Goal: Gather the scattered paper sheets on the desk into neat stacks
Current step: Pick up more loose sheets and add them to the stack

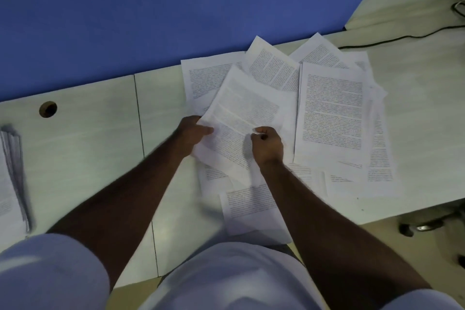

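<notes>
Several printed paper sheets [332,113] lie fanned and overlapping on the pale desk [83,148], right of centre. One tilted sheet [246,106] is lifted above the pile. My left hand [191,133] pinches its lower left edge with the thumb on top. My right hand [268,145] is closed on its lower right part. Another sheet [251,209] lies at the desk's near edge under my right forearm. A gathered stack of sheets [12,173] rests at the far left, partly cut off by the frame.
A blue partition [176,7] rises behind the desk. A round cable hole [47,109] is in the desk at left. A black cable [402,38] runs across the back right. A chair base [427,224] shows below the desk's right edge.
</notes>
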